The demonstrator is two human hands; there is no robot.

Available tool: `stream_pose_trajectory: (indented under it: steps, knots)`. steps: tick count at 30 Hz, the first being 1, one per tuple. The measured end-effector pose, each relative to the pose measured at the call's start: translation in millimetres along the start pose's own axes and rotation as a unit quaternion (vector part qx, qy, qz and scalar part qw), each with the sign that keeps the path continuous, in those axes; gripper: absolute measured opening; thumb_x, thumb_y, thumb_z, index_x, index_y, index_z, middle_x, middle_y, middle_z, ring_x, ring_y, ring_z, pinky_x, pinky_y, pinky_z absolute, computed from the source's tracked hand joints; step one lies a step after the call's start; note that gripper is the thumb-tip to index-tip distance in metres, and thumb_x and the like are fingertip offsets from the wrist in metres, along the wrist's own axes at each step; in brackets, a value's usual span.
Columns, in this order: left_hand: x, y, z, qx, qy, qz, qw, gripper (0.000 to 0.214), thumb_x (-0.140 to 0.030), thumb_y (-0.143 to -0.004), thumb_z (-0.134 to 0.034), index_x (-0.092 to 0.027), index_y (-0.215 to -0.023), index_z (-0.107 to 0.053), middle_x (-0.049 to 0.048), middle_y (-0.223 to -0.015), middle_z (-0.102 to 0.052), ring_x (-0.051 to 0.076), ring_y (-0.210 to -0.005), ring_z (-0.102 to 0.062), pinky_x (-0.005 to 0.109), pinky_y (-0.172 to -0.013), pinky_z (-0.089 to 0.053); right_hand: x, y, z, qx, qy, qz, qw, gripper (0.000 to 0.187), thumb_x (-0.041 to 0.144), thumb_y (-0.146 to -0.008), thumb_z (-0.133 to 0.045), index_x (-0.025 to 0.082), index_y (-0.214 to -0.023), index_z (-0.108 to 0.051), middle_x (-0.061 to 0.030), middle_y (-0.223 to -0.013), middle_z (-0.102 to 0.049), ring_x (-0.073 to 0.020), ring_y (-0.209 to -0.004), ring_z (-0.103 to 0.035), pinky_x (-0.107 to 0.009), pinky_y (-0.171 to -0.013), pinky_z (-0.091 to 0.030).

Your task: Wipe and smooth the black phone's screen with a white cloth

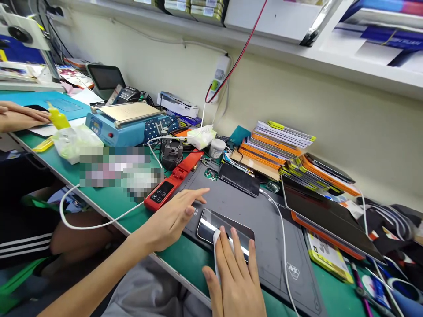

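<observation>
r. hand (233,268) is flat w/ fingers straight & nearly together, thumb out to the side; it presses a white wipe (216,251) onto the screen of a phone (209,223). wipe's mostly under the fingers, one edge sticking out by the index; can't tell if it's pinched anywhere.

phone lies face up on a dk grey mat (266,220), near the front edge, r. hand covering its lower middle. l. hand (175,213) is open & has nothing in it, fingers stretched fwd, just beside the phone's left end & near a red device (161,193) w/ blk control panel.

further back on the mat: 2nd phone (239,179), dk screen up, w/ white cable (282,233) plugged in & running down the mat. small green board (210,174) next to it. behind: white jar (217,149), blk round fixture (171,153).

right side: stack of orange/grey packs (274,147) by the wall, big blk panel (325,215) lying on more of them. left: blue machine (114,134), yellow bottle (58,118), & a co-worker's hand (24,115) over a blue mat (66,103). some items mid-left are blurred out.
</observation>
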State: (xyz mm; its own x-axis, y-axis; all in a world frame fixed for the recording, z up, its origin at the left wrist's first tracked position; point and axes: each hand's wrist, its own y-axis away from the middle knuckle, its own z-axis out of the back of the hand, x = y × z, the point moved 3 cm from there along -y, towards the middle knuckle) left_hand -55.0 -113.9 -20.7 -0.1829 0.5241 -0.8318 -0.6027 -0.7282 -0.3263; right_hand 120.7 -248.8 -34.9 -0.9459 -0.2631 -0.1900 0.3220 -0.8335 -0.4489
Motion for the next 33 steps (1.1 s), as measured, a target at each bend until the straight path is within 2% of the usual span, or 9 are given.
stream_pose_trajectory:
  steps: [6, 8, 11, 13, 16, 20, 25, 30, 33]
  knots:
    - [-0.6, -1.3, -1.1, -0.009, -0.034, -0.007, 0.999, 0.068, -0.065, -0.112, -0.017, -0.027, -0.162, -0.041, 0.0099, -0.141, -0.065, 0.026, -0.139, -0.054, 0.048, -0.123, -0.041, 5.0, -32.0, -5.5, 0.023, -0.036, -0.057, 0.997, 0.056, 0.044, -0.114, -0.036, 0.004, -0.147, -0.06, -0.0123, -0.157, -0.056, -0.0355, -0.15, -0.05, -0.06, -0.127, -0.031]
    - [-0.7, -1.4, -1.4, -0.006, -0.037, -0.018, 0.999, 0.069, -0.065, -0.112, -0.018, -0.025, -0.162, -0.042, 0.0104, -0.14, -0.066, 0.026, -0.138, -0.054, 0.048, -0.122, -0.041, 2.9, -30.5, -3.7, 0.009, -0.037, -0.054, 0.998, 0.055, 0.042, -0.114, -0.037, 0.005, -0.148, -0.058, -0.0111, -0.158, -0.056, -0.0336, -0.152, -0.048, -0.058, -0.129, -0.028]
    - [-0.1, -1.5, -1.0, -0.003, -0.032, -0.026, 0.999, 0.068, -0.065, -0.112, -0.018, -0.024, -0.161, -0.043, 0.0105, -0.14, -0.065, 0.025, -0.138, -0.053, 0.046, -0.123, -0.04, -2.8, -11.9, 5.6, -0.021, -0.021, -0.023, 0.999, 0.054, 0.044, -0.113, -0.041, 0.007, -0.15, -0.057, -0.0088, -0.161, -0.053, -0.031, -0.155, -0.043, -0.052, -0.134, -0.015]
    - [0.6, -1.3, -1.0, -0.002, -0.024, -0.02, 1.0, 0.067, -0.063, -0.112, -0.018, -0.025, -0.161, -0.042, 0.0095, -0.141, -0.064, 0.024, -0.138, -0.053, 0.046, -0.123, -0.039, -4.3, -4.8, 11.1, -0.025, -0.01, -0.009, 1.0, 0.056, 0.046, -0.112, -0.044, 0.007, -0.15, -0.057, -0.0088, -0.161, -0.053, -0.0316, -0.156, -0.041, -0.051, -0.135, -0.011]
    - [1.5, -0.9, -1.7, -0.005, -0.024, -0.009, 1.0, 0.063, -0.061, -0.113, -0.02, -0.028, -0.162, -0.04, 0.0082, -0.142, -0.064, 0.024, -0.138, -0.053, 0.046, -0.123, -0.038, -0.3, -15.4, 13.2, -0.021, -0.018, -0.014, 1.0, 0.055, 0.046, -0.112, -0.046, 0.006, -0.147, -0.059, -0.0091, -0.159, -0.056, -0.0331, -0.154, -0.044, -0.053, -0.134, -0.015]
    - [0.9, -1.1, -4.1, 0.0, -0.051, -0.019, 0.999, 0.064, -0.062, -0.113, -0.023, -0.025, -0.161, -0.042, 0.0096, -0.141, -0.065, 0.025, -0.139, -0.052, 0.047, -0.123, -0.037, 5.8, -30.8, 8.8, -0.01, -0.037, -0.027, 0.999, 0.053, 0.044, -0.112, -0.045, 0.007, -0.147, -0.06, -0.0055, -0.159, -0.055, -0.0307, -0.154, -0.045, -0.052, -0.133, -0.021]
    - [-0.9, -2.5, -3.6, -0.003, -0.065, -0.038, 0.997, 0.069, -0.064, -0.112, -0.019, -0.02, -0.159, -0.044, 0.0106, -0.14, -0.066, 0.025, -0.138, -0.052, 0.045, -0.121, -0.039, -0.4, -18.2, 12.7, -0.029, -0.006, 0.023, 0.999, 0.052, 0.043, -0.112, -0.045, 0.007, -0.147, -0.06, -0.0049, -0.162, -0.051, -0.0322, -0.155, -0.042, -0.051, -0.135, -0.012]
    - [1.7, -1.2, -2.4, -0.01, -0.06, -0.015, 0.998, 0.066, -0.063, -0.113, -0.018, -0.025, -0.161, -0.042, 0.0079, -0.141, -0.065, 0.024, -0.14, -0.051, 0.044, -0.123, -0.037, 1.1, -40.1, 3.2, 0.029, -0.039, -0.026, 0.998, 0.055, 0.044, -0.114, -0.038, 0.006, -0.147, -0.061, -0.008, -0.159, -0.054, -0.0347, -0.153, -0.046, -0.06, -0.129, -0.032]
    - [1.0, -0.8, -2.6, -0.003, -0.064, -0.014, 0.998, 0.065, -0.063, -0.113, -0.018, -0.026, -0.16, -0.044, 0.0066, -0.141, -0.066, 0.023, -0.14, -0.051, 0.043, -0.122, -0.037, 4.9, -38.6, -0.3, 0.027, -0.049, -0.04, 0.998, 0.056, 0.044, -0.114, -0.037, 0.006, -0.148, -0.059, -0.0092, -0.161, -0.052, -0.0343, -0.154, -0.044, -0.06, -0.127, -0.035]
